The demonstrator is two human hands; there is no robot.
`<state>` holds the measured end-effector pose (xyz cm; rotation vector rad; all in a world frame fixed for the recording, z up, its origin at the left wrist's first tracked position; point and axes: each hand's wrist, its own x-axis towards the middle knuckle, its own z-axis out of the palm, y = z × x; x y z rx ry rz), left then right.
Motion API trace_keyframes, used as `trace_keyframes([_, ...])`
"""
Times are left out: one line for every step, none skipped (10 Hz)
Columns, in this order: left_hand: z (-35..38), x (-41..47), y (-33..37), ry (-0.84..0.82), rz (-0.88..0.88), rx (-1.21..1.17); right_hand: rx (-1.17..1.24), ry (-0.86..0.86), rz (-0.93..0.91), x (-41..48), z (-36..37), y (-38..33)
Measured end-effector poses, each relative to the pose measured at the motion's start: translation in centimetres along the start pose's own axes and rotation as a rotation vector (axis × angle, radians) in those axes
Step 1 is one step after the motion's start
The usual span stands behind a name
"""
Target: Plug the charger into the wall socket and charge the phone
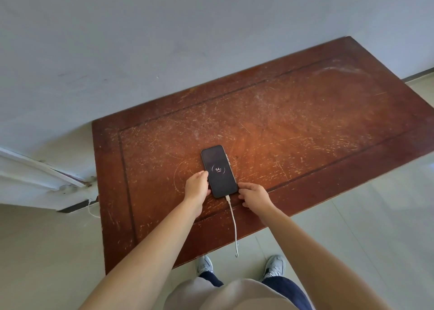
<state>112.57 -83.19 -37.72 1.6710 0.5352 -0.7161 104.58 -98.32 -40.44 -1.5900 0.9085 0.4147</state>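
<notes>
A black phone [218,171] lies face up on the scratched brown table [305,126], its screen showing a charging ring and 54 %. A white cable [233,220] is plugged into its near end and hangs over the table's front edge. My left hand [196,187] touches the phone's left side near the bottom, fingers curled against it. My right hand [254,195] rests at the phone's lower right corner with its fingertips on the edge. The charger and the wall socket are out of sight.
A pale wall [164,39] stands behind the table. A white frame or panel [35,178] lies low at the left, with a thin white wire [92,212] beside the table's left edge. My shoes [274,266] stand on light floor tiles below the front edge.
</notes>
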Motion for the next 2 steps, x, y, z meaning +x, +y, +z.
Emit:
trace_keyframes([-1.3, -1.3, -0.7, -0.077, 0.127, 0.264, -0.086, -0.077, -0.037, -1.7, -0.6, -0.3])
trace_keyframes([-2.5, -2.3, -2.1, -0.066, 0.312, 0.769, -0.282, -0.011, -0.234, -3.5, -2.3, -3.2])
